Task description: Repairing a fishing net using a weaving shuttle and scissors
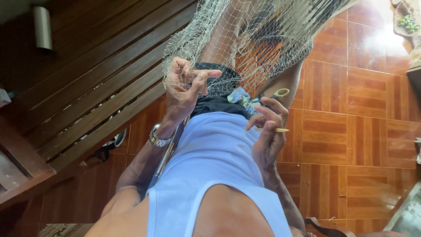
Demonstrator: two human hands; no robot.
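A pale green fishing net [245, 30] drapes down over my lap and legs. My left hand [184, 85], with a metal watch on the wrist, pinches a fold of the net's mesh between thumb and fingers. My right hand [268, 129] holds a thin yellow netting needle [277, 130], its tip pointing right, fingers curled around it. Scissors with a yellow handle [280, 93] lie on my lap just above the right hand. I wear a light blue sleeveless top [210, 162] and dark shorts.
A slatted wooden bench [87, 87] runs along the left. The floor is glossy brown wood-pattern tile [351, 131]. A dish with small green round things [408, 22] sits at the top right. A sandal [109, 145] lies under the bench.
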